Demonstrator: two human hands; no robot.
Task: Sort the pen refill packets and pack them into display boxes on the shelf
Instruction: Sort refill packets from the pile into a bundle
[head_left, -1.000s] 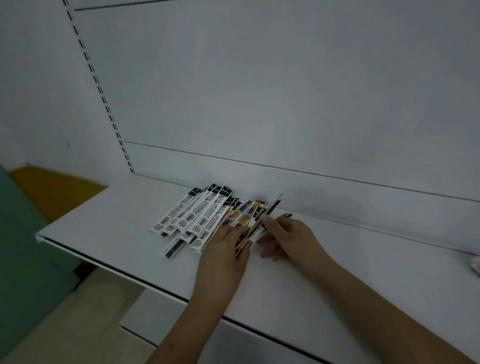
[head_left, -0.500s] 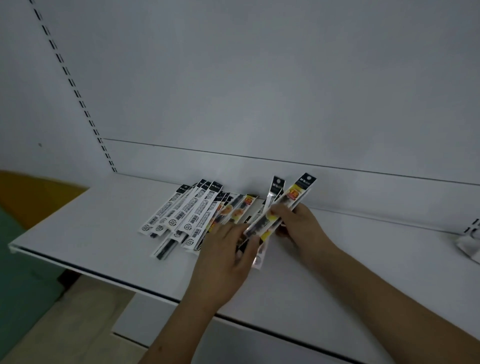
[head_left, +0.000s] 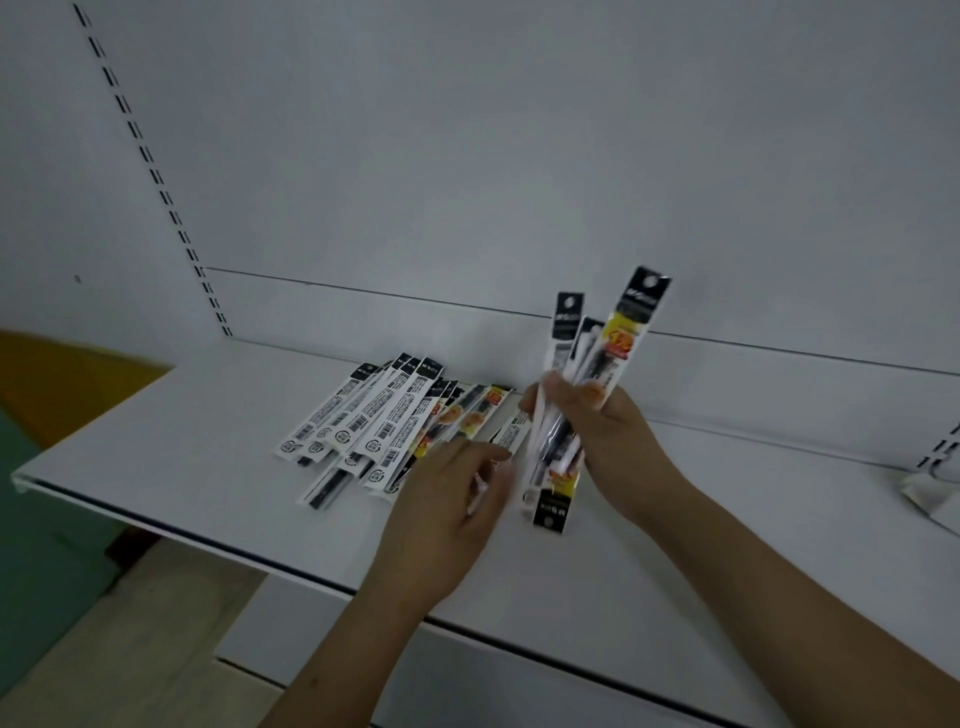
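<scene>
- Near the back edge of the white metal shelf (head_left: 156, 441): fanned slim black-and-white refill packets (head_left: 363, 431), unsorted.
- Right hand (head_left: 597, 431) clenched round an upright yellow-labelled packet bunch (head_left: 618, 358), likely one kind gathered.
- Left hand (head_left: 447, 499) loosely spread, empty, reaching for more.

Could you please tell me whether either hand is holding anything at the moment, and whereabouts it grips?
The right hand grips a few refill packets around their middles, upright. The left hand holds nothing.

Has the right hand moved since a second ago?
Yes. The right hand has lifted a bunch of packets up off the shelf, against the back panel.
</scene>
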